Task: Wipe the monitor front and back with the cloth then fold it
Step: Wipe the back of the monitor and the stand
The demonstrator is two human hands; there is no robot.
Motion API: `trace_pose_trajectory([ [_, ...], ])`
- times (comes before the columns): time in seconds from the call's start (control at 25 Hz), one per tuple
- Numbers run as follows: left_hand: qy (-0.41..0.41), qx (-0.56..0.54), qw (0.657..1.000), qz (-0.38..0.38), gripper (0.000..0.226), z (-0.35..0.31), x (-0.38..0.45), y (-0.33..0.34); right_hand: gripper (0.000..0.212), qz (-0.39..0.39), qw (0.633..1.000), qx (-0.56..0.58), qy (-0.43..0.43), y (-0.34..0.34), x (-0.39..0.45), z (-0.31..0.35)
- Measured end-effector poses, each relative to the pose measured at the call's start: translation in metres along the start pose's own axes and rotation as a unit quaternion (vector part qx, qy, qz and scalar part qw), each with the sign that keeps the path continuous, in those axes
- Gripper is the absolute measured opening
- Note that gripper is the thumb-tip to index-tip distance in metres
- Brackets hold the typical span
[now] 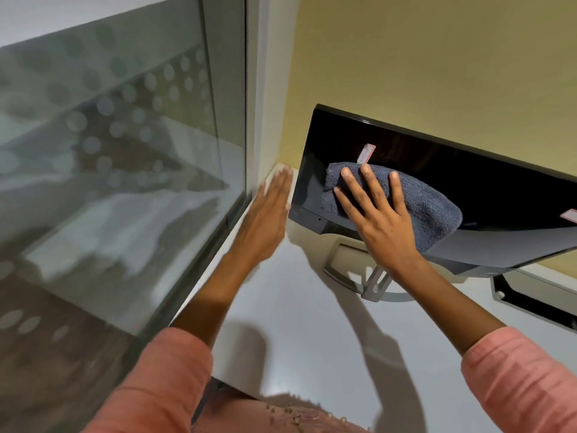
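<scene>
Right hand [384,220] flat, pressing blue cloth [437,210] on monitor [499,176] screen; left hand [265,220] beside.

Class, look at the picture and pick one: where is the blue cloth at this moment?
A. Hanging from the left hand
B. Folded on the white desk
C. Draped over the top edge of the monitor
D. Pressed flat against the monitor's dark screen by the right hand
D: the right hand, fingers spread, presses the blue cloth onto the front of the monitor, while the left hand is held open beside the screen's edge, holding nothing.

white desk [299,323], dotted glass partition [125,135], yellow wall [437,57]
</scene>
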State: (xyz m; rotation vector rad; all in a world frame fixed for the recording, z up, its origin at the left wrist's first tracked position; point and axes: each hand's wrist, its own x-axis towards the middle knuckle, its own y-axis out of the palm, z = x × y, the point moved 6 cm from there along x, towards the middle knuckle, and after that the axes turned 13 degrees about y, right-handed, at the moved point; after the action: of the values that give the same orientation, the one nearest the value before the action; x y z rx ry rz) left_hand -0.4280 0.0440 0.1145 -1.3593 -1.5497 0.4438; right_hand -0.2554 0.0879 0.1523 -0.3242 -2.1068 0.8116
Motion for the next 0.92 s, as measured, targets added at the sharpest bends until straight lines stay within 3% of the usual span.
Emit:
trace_pose_trajectory([
  [0.12, -0.009, -0.027, 0.998, 0.053, 0.056, -0.012, -0.029, 0.038, 0.047, -0.008, 1.000, -0.004, -0.003, 0.004, 0.015, 0.022],
  [0.36, -0.069, -0.045, 0.996, 0.016, 0.056, -0.008, -0.041, 0.033, 0.055, 0.073, 0.989, -0.038, -0.123, 0.034, 0.005, 0.065],
  [0.52, -0.109, -0.056, 0.992, 0.038, 0.056, 0.001, -0.054, 0.037, 0.063, 0.106, 0.985, -0.061, -0.120, 0.032, -0.018, 0.047],
  [0.72, -0.107, -0.067, 0.991, 0.050, 0.054, -0.004, -0.058, 0.051, 0.058, 0.076, 0.996, -0.037, -0.013, 0.010, 0.002, 0.028],
  [0.92, -0.089, -0.047, 0.993, 0.061, 0.053, -0.011, -0.059, 0.055, 0.053, 0.028, 0.994, -0.062, -0.083, 0.023, 0.014, 0.063],
])
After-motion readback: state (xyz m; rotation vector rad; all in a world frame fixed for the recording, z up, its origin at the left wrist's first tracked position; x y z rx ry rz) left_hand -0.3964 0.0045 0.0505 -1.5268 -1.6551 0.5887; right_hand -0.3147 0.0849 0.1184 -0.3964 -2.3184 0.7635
